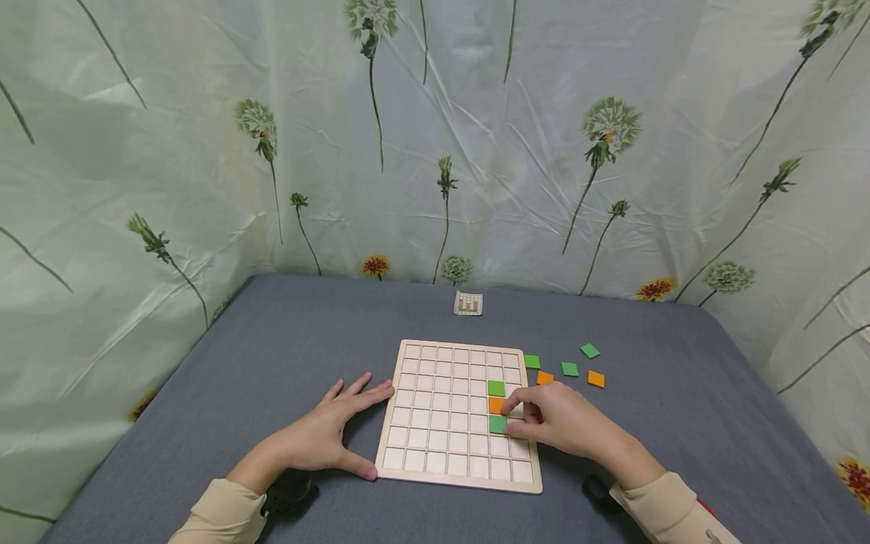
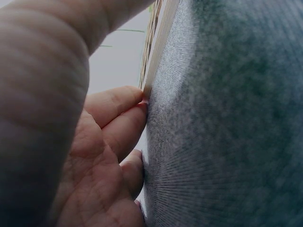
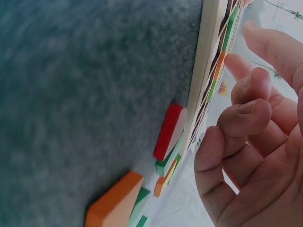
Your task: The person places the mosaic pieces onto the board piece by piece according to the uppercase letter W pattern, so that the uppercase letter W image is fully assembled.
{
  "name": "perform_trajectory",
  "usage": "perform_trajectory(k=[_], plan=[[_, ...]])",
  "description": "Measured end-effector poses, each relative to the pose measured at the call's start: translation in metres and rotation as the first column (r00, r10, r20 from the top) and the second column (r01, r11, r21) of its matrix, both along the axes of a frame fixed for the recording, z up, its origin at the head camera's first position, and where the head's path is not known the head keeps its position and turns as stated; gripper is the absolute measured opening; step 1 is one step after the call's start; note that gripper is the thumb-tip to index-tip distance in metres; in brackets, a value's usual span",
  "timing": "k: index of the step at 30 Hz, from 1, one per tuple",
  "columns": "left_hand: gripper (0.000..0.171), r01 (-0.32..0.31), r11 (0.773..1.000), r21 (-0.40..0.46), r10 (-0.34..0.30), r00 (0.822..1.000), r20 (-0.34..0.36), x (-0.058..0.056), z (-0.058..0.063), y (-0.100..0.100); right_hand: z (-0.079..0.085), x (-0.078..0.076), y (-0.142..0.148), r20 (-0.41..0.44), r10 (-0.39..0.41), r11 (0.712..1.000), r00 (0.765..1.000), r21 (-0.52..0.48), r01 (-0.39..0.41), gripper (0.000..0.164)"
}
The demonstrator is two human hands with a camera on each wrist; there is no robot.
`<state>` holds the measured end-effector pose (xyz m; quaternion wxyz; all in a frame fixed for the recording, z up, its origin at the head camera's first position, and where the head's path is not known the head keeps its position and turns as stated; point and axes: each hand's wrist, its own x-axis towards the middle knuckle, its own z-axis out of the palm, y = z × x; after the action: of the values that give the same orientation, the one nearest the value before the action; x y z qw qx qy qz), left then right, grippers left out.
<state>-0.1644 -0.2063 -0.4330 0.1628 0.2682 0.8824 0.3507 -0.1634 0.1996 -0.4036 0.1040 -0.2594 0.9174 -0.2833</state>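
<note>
A pale wooden grid board lies on the table. Three square tiles sit in one column of its cells: a light green tile, an orange tile and a darker green tile. My right hand is over the board's right edge. Its index fingertip is at the orange tile and its thumb tip by the darker green one; the other fingers are bent, and no tile shows between them. With fingers spread, my left hand touches the board's left edge, thumb near the lower corner.
Right of the board lie loose tiles: light green, green, another green, and orange ones. A red tile shows only in the right wrist view. A small printed grid card lies behind the board. Flowered cloth hangs behind.
</note>
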Motion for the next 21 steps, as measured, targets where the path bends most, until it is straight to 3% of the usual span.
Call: perform_trajectory(k=[9,21], plan=[[0.120,0.002,1.000,-0.005,-0.002,1.000,-0.006,0.000,0.000,0.001,0.005,-0.002,0.018,-0.048,-0.036,0.999,0.998,0.013,0.037,0.016],[0.120,0.002,1.000,-0.002,-0.002,1.000,-0.005,0.000,0.000,0.000,0.014,0.000,0.047,-0.066,-0.152,0.987,0.986,0.038,0.155,0.021]])
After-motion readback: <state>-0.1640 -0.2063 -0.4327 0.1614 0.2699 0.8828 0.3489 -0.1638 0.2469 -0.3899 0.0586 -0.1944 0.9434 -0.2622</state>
